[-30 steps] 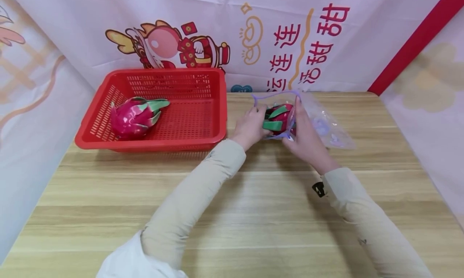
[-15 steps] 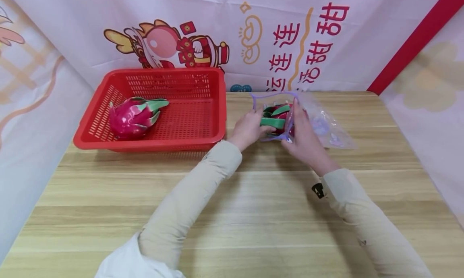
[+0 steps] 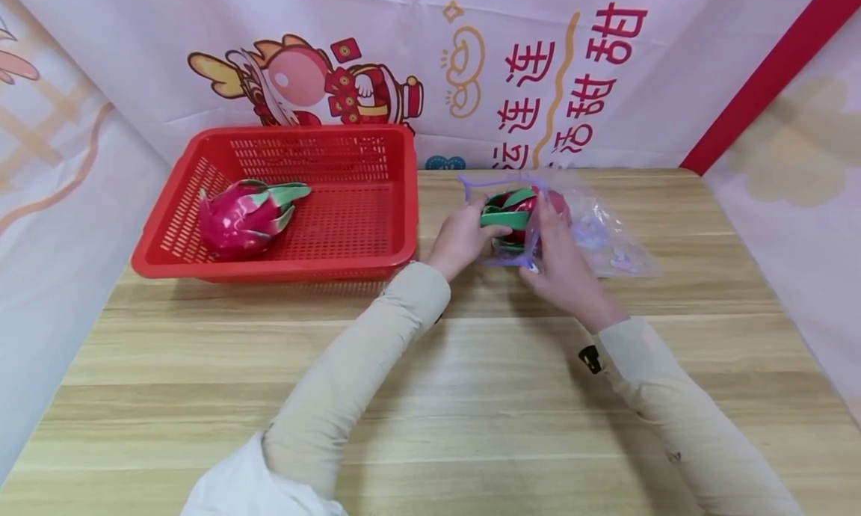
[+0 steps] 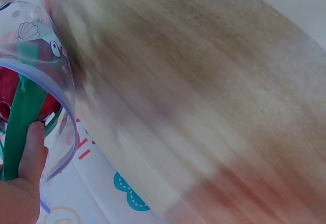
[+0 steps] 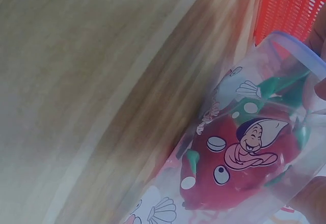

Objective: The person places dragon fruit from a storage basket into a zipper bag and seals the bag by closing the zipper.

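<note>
A: What changed versus the earlier frames?
B: I see the dragon fruit [image 3: 521,211] deeper in the bag [image 3: 592,228]. My left hand [image 3: 463,235] pinches its green leaf; my right hand [image 3: 561,258] grips the bag mouth, fruit between both hands' fingers.

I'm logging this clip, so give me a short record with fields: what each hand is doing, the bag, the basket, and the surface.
left hand: holds the green leaves of the dragon fruit at the bag's mouth
right hand: grips the rim of the bag
bag: clear plastic, printed cartoons, purple rim, lying on the table with the fruit partly inside
basket: red, slotted, at the left, holds a second dragon fruit
table: light wood
</note>
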### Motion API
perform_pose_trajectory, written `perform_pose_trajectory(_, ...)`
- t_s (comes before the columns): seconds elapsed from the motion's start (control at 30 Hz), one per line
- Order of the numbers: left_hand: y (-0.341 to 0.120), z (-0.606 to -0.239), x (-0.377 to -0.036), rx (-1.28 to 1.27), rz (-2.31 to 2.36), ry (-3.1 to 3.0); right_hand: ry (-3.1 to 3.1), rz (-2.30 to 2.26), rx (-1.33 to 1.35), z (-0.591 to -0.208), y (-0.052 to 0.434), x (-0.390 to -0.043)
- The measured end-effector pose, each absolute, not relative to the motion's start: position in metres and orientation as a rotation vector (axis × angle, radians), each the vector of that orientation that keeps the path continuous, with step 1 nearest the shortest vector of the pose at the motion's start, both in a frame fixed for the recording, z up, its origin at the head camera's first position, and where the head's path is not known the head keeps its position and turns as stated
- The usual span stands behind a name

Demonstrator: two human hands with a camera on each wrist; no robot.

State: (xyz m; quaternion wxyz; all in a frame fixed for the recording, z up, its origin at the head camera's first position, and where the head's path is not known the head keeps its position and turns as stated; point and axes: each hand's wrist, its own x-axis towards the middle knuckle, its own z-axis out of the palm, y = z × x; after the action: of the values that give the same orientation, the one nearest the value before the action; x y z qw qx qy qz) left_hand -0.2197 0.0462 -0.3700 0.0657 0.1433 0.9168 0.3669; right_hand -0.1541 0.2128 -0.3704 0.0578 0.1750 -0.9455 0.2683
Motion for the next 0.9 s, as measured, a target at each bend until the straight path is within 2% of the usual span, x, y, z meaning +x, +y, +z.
perform_pose_trajectory(0.9, 0.068, -0.386, -0.229, 0.294, 1.247, 2.93, -2.829, 0.819, 0.581, -0.374, 0.216, -0.149)
